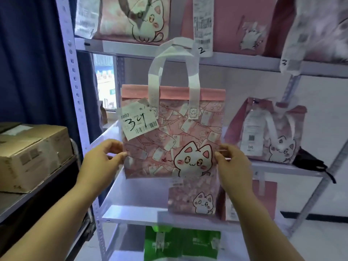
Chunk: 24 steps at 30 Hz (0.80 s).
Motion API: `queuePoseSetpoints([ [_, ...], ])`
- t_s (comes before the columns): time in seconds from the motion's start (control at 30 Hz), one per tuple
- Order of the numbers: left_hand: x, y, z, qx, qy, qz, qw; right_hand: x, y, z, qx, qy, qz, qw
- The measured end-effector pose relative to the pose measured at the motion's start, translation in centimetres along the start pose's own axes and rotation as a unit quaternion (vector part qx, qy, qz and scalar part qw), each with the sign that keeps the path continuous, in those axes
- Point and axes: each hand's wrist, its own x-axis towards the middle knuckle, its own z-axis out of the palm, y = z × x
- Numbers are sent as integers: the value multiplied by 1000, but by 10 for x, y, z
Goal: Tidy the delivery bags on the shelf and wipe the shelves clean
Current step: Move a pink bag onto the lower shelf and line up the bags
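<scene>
Shelf unit (131, 213): other bags (273, 140) stand on its tiers. Pink bag (169, 140): held upright before the middle tier, top folded shut, contents hidden. Left hand (101, 159) and right hand (231, 164) pinch its side edges. Receipt (139, 121) marked 34 on its front.

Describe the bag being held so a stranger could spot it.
Find the white metal shelving rack. Before its middle shelf, the left hand and right hand pinch a pink cat-print fabric bag. Only its paper label bears a handwritten 34.
</scene>
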Motion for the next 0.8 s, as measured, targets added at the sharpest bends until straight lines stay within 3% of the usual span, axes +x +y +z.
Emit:
queuePoseSetpoints([
  [0.47, 77, -5, 139, 29, -39, -27, 998, 101, 91, 12, -32, -10, 92, 995],
  [0.8, 107, 0, 192, 65, -34, -24, 997, 134, 111, 26, -16, -78, 92, 993],
])
